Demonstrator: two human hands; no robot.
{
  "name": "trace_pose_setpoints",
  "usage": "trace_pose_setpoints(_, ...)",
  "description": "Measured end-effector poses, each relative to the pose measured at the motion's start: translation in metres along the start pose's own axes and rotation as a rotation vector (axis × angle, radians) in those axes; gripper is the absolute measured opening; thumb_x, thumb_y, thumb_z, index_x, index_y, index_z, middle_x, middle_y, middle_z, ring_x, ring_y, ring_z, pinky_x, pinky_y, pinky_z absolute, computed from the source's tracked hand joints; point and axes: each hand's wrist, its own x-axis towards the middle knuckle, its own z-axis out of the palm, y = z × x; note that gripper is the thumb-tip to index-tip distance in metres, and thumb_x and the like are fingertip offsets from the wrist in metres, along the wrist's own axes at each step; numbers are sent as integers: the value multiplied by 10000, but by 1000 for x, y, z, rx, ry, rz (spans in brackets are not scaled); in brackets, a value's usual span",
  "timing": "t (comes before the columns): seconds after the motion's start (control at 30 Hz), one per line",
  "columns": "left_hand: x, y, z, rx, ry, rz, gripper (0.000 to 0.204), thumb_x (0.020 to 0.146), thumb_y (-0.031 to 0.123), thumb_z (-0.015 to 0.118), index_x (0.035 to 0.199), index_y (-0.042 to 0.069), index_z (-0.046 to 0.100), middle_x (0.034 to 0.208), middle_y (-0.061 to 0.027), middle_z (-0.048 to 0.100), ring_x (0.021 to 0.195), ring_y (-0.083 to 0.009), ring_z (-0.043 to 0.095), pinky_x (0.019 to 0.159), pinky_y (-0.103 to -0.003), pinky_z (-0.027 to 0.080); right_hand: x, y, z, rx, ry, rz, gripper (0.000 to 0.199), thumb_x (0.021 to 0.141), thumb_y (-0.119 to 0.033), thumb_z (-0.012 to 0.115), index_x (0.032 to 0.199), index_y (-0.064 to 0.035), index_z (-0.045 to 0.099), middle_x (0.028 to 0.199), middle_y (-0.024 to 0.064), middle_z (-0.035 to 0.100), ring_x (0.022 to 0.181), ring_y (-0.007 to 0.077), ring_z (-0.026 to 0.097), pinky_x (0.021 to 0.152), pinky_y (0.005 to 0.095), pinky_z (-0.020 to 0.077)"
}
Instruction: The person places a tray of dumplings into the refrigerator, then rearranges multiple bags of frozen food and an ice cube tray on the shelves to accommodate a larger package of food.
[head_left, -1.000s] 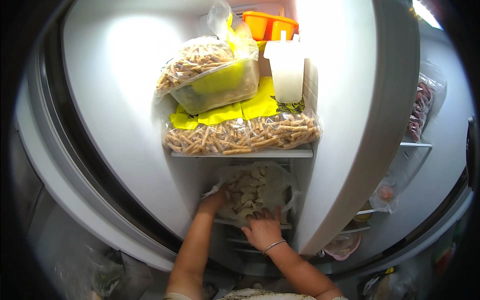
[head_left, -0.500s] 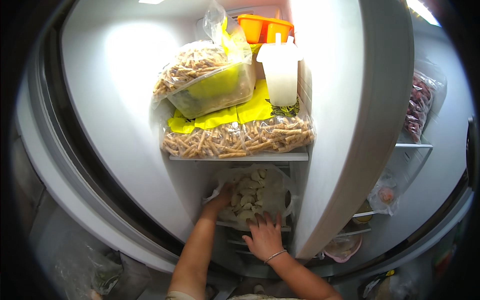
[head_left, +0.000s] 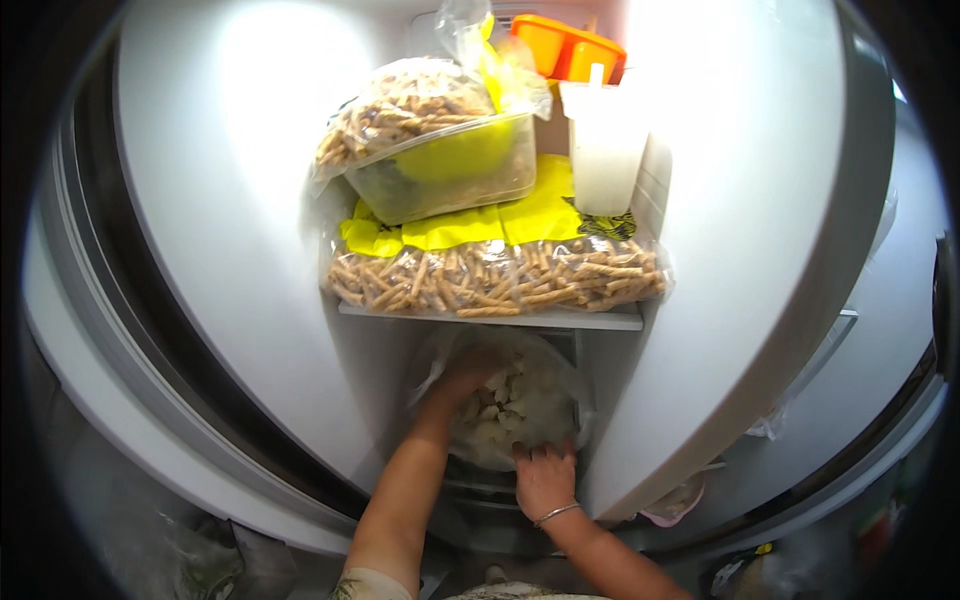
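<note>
A clear plastic bag [head_left: 555, 385] of pale, dumpling-like pieces [head_left: 505, 400] lies on the dim freezer level below the upper shelf. My left hand [head_left: 475, 372] reaches into the bag's far left part, over the pieces; shadow and the bag hide its fingertips. At the bag's near right edge my right hand [head_left: 546, 484], with a bracelet at the wrist, has its fingers curled over the plastic.
Above, a shelf [head_left: 560, 319] bears bags of tan stick-shaped food [head_left: 500, 280], a clear tub [head_left: 440, 180], a whitish container [head_left: 605, 150] and an orange mould [head_left: 568, 50]. The freezer's side walls stand close on both sides. A pink bowl [head_left: 677, 503] sits in the door at right.
My left hand has gone farther into the bag, to the right. My right hand has shifted slightly right and down, its spread fingers now curled on the bag's edge. The view has turned left.
</note>
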Motion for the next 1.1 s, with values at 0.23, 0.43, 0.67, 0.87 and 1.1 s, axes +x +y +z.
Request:
trace_pose_setpoints(0.23,-17,12,10,-29,-104,-127,457,734,254,664,1134,62,554,1037,-125,557,940,-225,563,679,-332,514,10,-10,-32,25,234,38,220,679,-73,572,890,-99,629,1049,117,557,990,295,505,936,489,338)
trace_pose_setpoints(0.43,-12,40,13,314,-425,108,368,675,263,678,932,5,626,942,-202,630,870,-300,607,741,-388,469,43,-13,-49,163,417,-32,265,650,11,587,891,-98,608,1145,130,514,1047,351,484,916,457,385)
trace_pose_setpoints(0.67,-13,32,38,397,-521,358,294,656,212,654,880,21,648,874,-192,651,800,-322,623,722,-399,476,25,-22,-71,334,533,-76,340,696,-28,609,1031,-64,560,1166,162,507,1057,362,475,944,450,360)
trace_pose_setpoints(0.87,-22,31,56,581,-537,153,284,610,181,671,814,-15,641,864,-214,626,794,-345,609,716,-423,475,-44,-37,-38,643,240,-358,309,740,-68,621,1045,-44,575,1236,172,488,1102,340,489,943,443,390)
trace_pose_setpoints(1.1,-35,28,50,718,-84,367,193,696,114,596,846,14,665,873,-191,631,838,-366,600,739,-398,482,-65,-26,-5,738,179,-222,268,767,-84,605,1029,-39,573,1202,172,501,1083,345,497,915,432,406)
